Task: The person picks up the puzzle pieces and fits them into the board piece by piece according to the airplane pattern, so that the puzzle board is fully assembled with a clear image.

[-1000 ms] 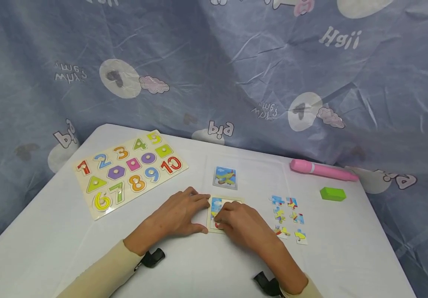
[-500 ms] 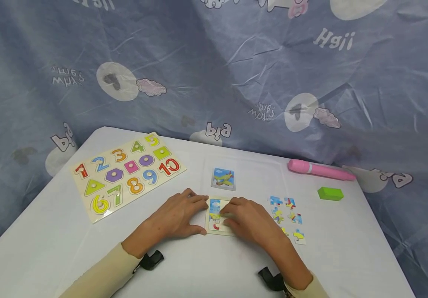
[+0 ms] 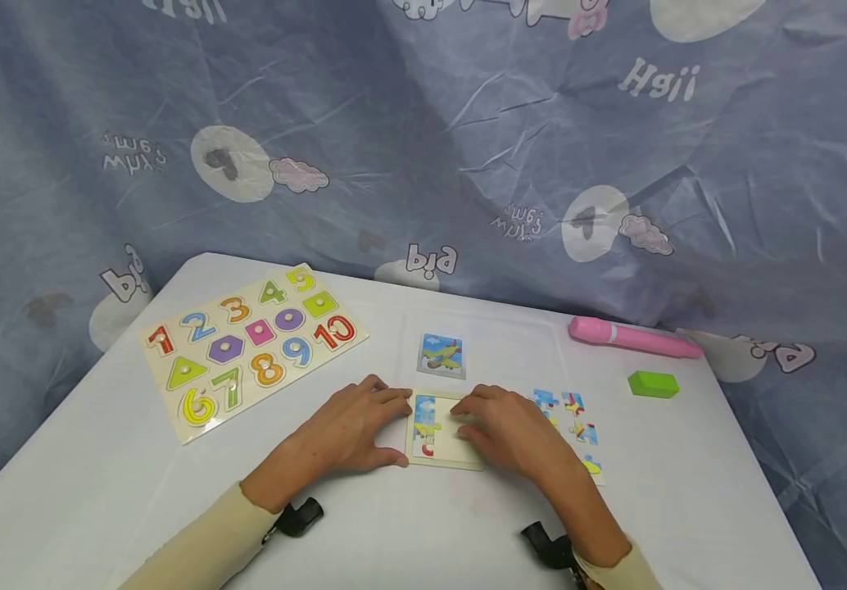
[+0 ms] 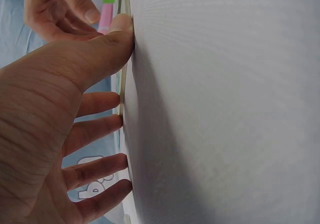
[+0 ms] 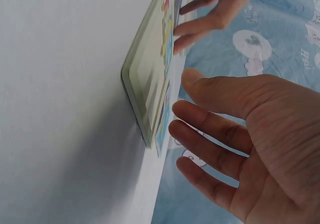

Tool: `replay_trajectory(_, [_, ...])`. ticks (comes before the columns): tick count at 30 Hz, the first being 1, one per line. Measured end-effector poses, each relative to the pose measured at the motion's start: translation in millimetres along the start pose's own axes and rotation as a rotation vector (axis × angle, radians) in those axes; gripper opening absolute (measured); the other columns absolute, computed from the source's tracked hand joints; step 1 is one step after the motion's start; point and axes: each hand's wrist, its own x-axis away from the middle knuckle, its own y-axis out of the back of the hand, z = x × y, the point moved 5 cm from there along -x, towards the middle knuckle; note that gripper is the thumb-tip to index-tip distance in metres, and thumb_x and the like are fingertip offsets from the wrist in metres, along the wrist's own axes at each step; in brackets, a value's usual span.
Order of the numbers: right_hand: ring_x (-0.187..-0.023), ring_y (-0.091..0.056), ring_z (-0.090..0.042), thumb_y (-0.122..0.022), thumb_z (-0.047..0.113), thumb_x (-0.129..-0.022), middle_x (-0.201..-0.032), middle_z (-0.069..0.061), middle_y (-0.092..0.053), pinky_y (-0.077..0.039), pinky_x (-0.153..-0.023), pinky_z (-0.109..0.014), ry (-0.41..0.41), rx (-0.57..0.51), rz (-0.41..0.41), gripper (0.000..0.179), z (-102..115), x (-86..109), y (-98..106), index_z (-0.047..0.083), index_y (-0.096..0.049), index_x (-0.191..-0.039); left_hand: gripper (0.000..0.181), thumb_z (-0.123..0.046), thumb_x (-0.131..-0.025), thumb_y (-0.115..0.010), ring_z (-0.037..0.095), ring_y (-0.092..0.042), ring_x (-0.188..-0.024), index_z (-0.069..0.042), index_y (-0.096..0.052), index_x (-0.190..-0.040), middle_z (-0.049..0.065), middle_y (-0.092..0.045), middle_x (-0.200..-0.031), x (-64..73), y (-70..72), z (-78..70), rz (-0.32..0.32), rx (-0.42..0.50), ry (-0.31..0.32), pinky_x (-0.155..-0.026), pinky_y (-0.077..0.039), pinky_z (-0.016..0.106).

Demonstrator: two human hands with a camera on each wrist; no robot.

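A small wooden puzzle tray (image 3: pixel 459 447) lies flat on the white table in front of me. Joined airplane puzzle pieces (image 3: pixel 424 408) fill its left column; the right part is bare board. My left hand (image 3: pixel 350 428) touches the tray's left edge with spread fingertips, its thumb at the near left corner, as the left wrist view shows too. Over the tray's right side hovers my right hand (image 3: pixel 512 434), fingers loosely bent and nothing between thumb and fingers in the right wrist view. Beyond the tray lies an airplane picture card (image 3: pixel 441 356). Right of it are several loose jigsaw pieces (image 3: pixel 585 432), partly behind my right hand.
A number-and-shape peg puzzle board (image 3: pixel 298 321) lies at the left of the table (image 3: pixel 409 541). Toward the back right are a pink marker-shaped stick (image 3: pixel 633 337) and a green block (image 3: pixel 654 384). A blue-grey printed curtain (image 3: pixel 394 147) hangs behind the table.
My right hand has drawn back to the right from the pieces in the tray's left column, uncovering them and the bare board. My left hand has stayed at the tray's edge.
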Motion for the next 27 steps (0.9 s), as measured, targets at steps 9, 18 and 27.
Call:
replay_trajectory(9, [-0.109,-0.072,-0.021,-0.087,0.014,-0.091,-0.114,0.003,-0.075,-0.060,-0.091,-0.043,-0.049,-0.015,-0.018,0.027,-19,3.8,7,0.015,-0.082,-0.117,0.067,-0.060,-0.084,-0.088,0.023,-0.057,-0.129,-0.022,-0.071,-0.136,0.000,-0.061,-0.156,0.6,-0.5,-1.1,0.005,0.007,0.003,-0.096,-0.055,0.042])
replay_trajectory(18, [-0.114,-0.071,-0.023,-0.084,0.016,-0.094,-0.119,0.003,-0.074,-0.059,-0.090,-0.046,-0.116,-0.013,0.004,0.028,-42,7.2,9,0.017,-0.081,-0.122,0.067,-0.060,-0.083,-0.088,0.022,-0.058,-0.129,-0.022,-0.071,-0.136,-0.001,-0.061,-0.157,0.5,-2.1,-0.9,0.006,0.011,0.002,-0.096,-0.055,0.042])
replay_trajectory(27, [-0.114,-0.071,-0.027,-0.084,0.015,-0.094,-0.120,-0.001,-0.075,-0.059,-0.092,-0.051,-0.170,-0.037,-0.007,0.031,-63,9.5,12,0.014,-0.080,-0.124,0.067,-0.060,-0.083,-0.088,0.023,-0.058,-0.128,-0.022,-0.072,-0.135,0.000,-0.062,-0.156,-0.4,-0.6,-1.2,-0.010,0.002,0.000,-0.095,-0.056,0.042])
